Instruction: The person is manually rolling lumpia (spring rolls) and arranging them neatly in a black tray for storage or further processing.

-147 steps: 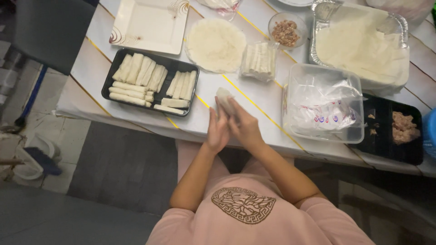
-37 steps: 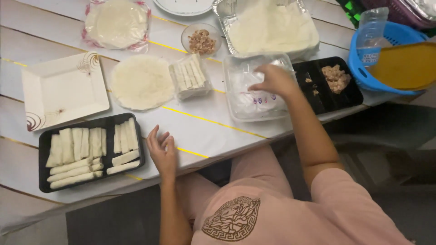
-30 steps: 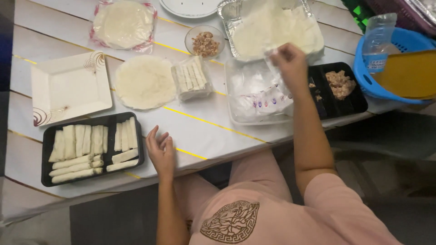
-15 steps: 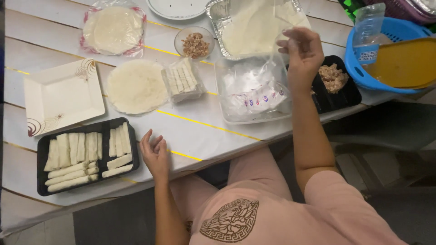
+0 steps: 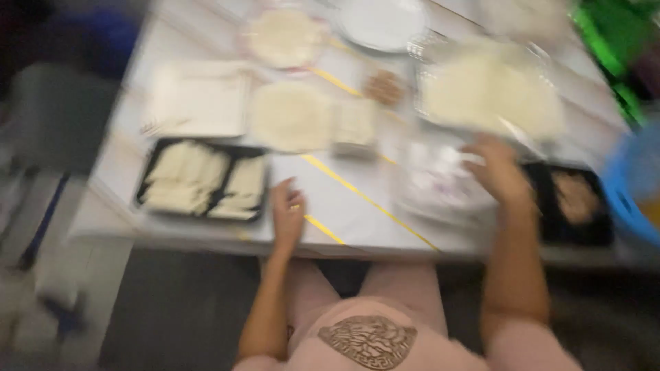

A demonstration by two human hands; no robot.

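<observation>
A: Right, item one, the hands. What is in them?

B: Left hand [image 5: 287, 214]: palm down, flat on the white table [image 5: 357, 206], fingers loosely spread, holding nothing. Right hand [image 5: 496, 172]: reaching over the clear plastic container [image 5: 440, 185], fingers bent over its far rim. The frame is badly blurred, so I cannot tell whether the hand grips anything or only touches.

A: And that container, where does it stand?

B: On the table, right of centre, just in front of the large foil tray [image 5: 491, 93] and just beside a black tray [image 5: 574, 203] to its right. Contents pale, with a pinkish tint; too smeared to name.

A: Next, what lies about the left hand?

B: A black two-part tray [image 5: 201, 182] of pale rolled pieces, just left of the hand. A yellow stripe [image 5: 364, 199] on the table runs between the two hands.

A: Farther back?

B: A round flat wrapper [image 5: 292, 115], pale, in the middle. A small block of pale pieces [image 5: 354, 127] just right of it. A white square plate [image 5: 201, 99] to its left. A small bowl of brown filling [image 5: 385, 88] behind the block. A second round wrapper [image 5: 283, 38] and a white round plate [image 5: 378, 24] at the far edge.

A: Right margin?

B: A blue tub [image 5: 629, 199], partly cut off by the frame.
</observation>
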